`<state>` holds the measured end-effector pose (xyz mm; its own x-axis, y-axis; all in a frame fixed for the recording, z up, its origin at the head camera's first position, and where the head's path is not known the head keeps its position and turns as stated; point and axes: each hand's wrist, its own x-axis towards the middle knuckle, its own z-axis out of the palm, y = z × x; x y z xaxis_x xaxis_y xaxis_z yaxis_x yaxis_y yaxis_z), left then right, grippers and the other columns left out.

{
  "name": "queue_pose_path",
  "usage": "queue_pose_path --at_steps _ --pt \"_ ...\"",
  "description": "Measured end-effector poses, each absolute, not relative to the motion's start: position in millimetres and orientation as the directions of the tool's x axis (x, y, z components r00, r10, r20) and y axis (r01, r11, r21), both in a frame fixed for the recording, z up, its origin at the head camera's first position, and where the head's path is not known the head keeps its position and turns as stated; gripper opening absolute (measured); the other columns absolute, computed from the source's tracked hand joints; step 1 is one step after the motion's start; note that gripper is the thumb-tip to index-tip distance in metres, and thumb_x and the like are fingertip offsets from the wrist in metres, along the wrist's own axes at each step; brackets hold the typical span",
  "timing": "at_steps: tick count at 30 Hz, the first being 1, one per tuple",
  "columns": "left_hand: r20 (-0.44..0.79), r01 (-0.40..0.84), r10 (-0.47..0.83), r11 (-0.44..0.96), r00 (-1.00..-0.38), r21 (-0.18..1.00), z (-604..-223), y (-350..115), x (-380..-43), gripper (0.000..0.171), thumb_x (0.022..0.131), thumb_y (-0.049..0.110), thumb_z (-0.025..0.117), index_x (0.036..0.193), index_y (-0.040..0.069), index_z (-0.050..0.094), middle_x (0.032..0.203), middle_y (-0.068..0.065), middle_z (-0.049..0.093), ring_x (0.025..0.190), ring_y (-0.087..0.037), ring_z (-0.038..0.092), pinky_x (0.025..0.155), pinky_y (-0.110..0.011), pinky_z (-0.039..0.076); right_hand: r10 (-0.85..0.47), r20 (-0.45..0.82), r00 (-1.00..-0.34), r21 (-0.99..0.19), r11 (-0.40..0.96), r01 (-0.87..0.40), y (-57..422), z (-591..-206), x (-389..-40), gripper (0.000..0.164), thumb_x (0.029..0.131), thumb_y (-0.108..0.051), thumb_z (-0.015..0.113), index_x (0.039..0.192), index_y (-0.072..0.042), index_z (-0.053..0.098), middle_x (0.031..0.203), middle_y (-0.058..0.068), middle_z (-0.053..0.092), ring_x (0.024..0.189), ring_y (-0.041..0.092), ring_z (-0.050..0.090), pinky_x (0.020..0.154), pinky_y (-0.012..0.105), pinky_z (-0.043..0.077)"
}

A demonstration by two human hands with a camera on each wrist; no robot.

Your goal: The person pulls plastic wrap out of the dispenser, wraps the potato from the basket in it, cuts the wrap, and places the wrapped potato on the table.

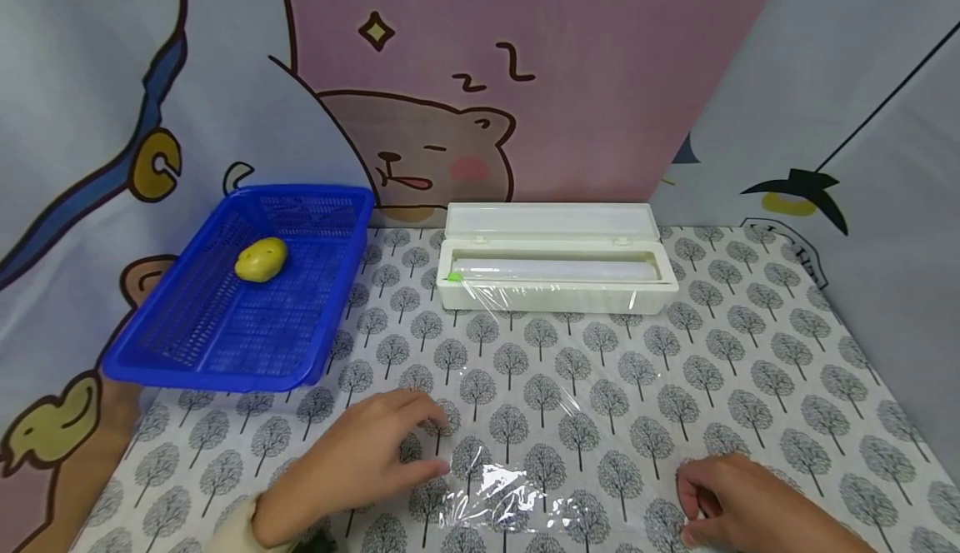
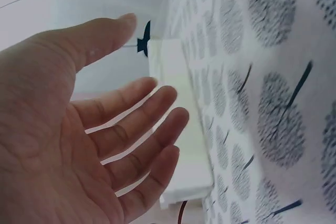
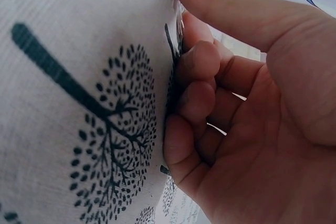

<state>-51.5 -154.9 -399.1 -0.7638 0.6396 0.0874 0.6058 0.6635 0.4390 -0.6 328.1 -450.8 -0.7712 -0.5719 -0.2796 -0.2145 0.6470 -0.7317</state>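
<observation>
A sheet of clear cling film (image 1: pixel 517 486) runs from a white cling film dispenser (image 1: pixel 555 296) over the tree-print cloth and shines near the front. My left hand (image 1: pixel 375 445) is over the left part of the film, its thumb and fingers apart; in the left wrist view the palm (image 2: pixel 58 145) holds nothing. At the film's right side, my right hand (image 1: pixel 750 503) rests on the cloth with loosely bent fingers. In the right wrist view, the fingertips (image 3: pixel 197 100) touch the cloth, and the thumb is apart from them; no held thing shows.
The dispenser's lid (image 1: pixel 551 221) stands raised, showing the film roll (image 1: pixel 555 270) and a bright green piece (image 1: pixel 454 276) at its left end. A blue plastic basket (image 1: pixel 318 361) holds a yellow potato-like item (image 1: pixel 261 259) at the left. A printed curtain (image 1: pixel 600 78) hangs behind.
</observation>
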Motion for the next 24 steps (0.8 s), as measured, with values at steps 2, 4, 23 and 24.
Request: queue_pose_path --at_steps 2,4,23,24 --pt "0.115 0.599 0.627 0.651 -0.771 0.467 -396 -158 -55 0.041 0.094 0.046 0.088 0.123 0.02 0.075 0.122 0.006 0.074 0.105 -0.015 0.072 0.089 -0.041 0.063 -0.572 -0.284 -0.769 -0.736 0.644 -0.207 328 -451 -1 0.034 0.087 -0.011 0.091 0.082 -0.024 0.06 0.067 -0.023 0.043 0.06 -0.004 0.042 0.051 0.023 0.037" --pt "0.147 0.596 0.618 0.625 -0.773 0.504 -393 -161 -58 0.043 0.095 0.046 0.087 0.126 0.019 0.074 0.12 0.008 0.074 0.1 -0.013 0.071 0.085 -0.038 0.063 -0.575 -0.281 -0.769 -0.739 0.64 -0.209 329 -451 -1 0.034 0.087 -0.011 0.091 0.082 -0.024 0.06 0.067 -0.023 0.043 0.06 -0.004 0.042 0.051 0.024 0.038" --pt "0.334 0.593 0.534 0.437 -0.776 0.676 -363 -192 -91 0.043 0.094 0.013 0.088 0.133 0.016 0.071 0.126 0.008 0.074 0.11 -0.017 0.071 0.096 -0.039 0.06 -0.567 -0.271 -0.778 -0.728 0.65 -0.22 328 -452 0 0.034 0.085 -0.012 0.092 0.082 -0.025 0.061 0.067 -0.023 0.044 0.06 -0.004 0.043 0.051 0.023 0.038" --pt "0.338 0.592 0.532 0.432 -0.777 0.68 -361 -194 -93 0.043 0.094 0.012 0.088 0.133 0.016 0.071 0.126 0.008 0.074 0.11 -0.017 0.071 0.096 -0.038 0.06 -0.569 -0.267 -0.778 -0.729 0.647 -0.223 328 -452 0 0.034 0.085 -0.011 0.092 0.082 -0.025 0.061 0.067 -0.023 0.044 0.06 -0.004 0.043 0.051 0.023 0.038"
